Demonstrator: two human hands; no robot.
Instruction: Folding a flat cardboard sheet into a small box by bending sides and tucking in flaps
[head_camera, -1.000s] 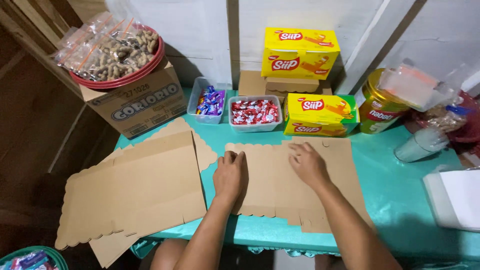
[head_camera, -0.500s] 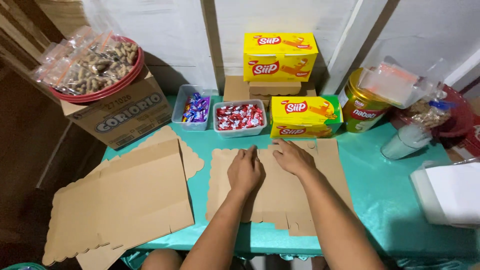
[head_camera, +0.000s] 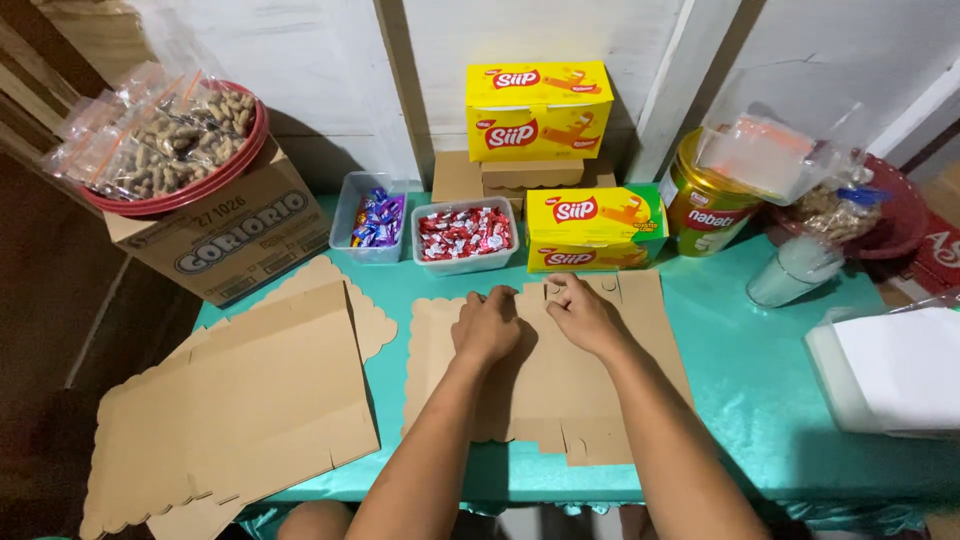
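Now seen from the head camera: both hands pressed onto a flat brown cardboard sheet (head_camera: 545, 385) lying on the teal table (head_camera: 760, 390). Left hand (head_camera: 487, 325) curled, fingertips pushed down near the sheet's far edge, knuckles raised. Right hand (head_camera: 580, 312) just beside it, fingers bent and pinching at the slotted far edge of the same sheet; grip not fully clear. Moved since half a second ago: then flatter and slightly nearer on the sheet, now slid up to the far edge and drawn closer together, almost touching. Lying to the left, a second scalloped cardboard blank (head_camera: 240, 400), unshifted. Standing beyond the sheet, two clear tubs of wrapped sweets (head_camera: 465, 235), yellow snack boxes (head_camera: 592, 230) and a round yellow tin (head_camera: 708, 200), all unchanged.
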